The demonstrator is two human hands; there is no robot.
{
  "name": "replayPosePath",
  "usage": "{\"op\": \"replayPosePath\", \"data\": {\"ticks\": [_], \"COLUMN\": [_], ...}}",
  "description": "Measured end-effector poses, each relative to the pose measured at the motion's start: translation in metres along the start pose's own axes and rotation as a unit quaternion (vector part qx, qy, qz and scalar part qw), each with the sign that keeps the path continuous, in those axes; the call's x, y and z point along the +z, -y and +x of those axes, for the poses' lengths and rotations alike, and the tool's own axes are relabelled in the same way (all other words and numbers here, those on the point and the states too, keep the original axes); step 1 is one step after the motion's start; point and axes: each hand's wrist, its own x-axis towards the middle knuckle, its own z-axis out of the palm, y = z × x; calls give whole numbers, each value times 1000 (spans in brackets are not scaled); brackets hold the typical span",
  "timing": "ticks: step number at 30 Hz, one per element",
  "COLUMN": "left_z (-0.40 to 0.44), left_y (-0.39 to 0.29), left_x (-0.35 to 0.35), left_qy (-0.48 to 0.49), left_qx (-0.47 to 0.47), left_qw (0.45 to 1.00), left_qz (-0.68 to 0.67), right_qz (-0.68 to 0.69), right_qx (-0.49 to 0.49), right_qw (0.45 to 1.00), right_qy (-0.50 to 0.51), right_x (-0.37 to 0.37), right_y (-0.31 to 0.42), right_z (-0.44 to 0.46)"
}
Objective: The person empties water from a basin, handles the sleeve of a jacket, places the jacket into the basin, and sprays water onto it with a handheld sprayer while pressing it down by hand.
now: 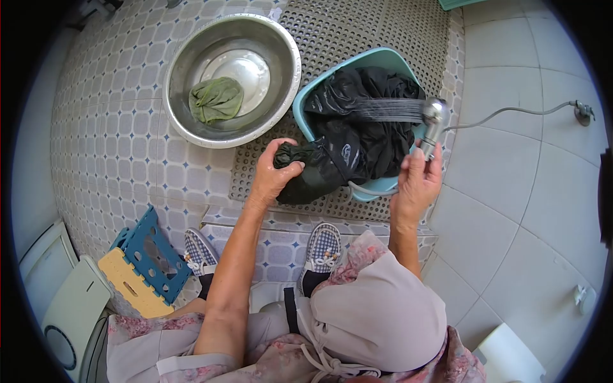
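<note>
My right hand (416, 185) is closed around the handle of a chrome shower head (435, 113), which sprays water leftward. The jets land on dark wet clothing (377, 137) heaped in a light blue plastic tub (305, 121). With its fingers and thumb, my left hand (276, 171) grips a bunched end of a black garment (313, 179). That garment hangs over the tub's near left rim, and a small pale logo shows on it. A grey handle lies along the tub's near side.
Left of the tub stands a steel basin (185, 121) holding a crumpled green cloth (217, 99). A perforated mat (345, 25) lies beneath the tub. A blue and yellow folding stool (148, 265) is at lower left. The shower hose (504, 113) runs to the right wall.
</note>
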Motion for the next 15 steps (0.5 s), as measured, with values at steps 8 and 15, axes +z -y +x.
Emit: {"op": "replayPosePath", "data": {"ticks": [8,15], "left_z": [-6,2], "left_y": [-30,-44], "left_x": [22,78], "left_qy": [-26,55], "left_qx": [174,235], "left_qw": [943,801], "left_qz": [283,548], "right_qz": [-15,-18], "right_qx": [51,77], "right_qw": [999,994], "right_qy": [-9,-79], "right_x": [-33,-67], "right_y": [7,0], "right_z": [-12,-26]}}
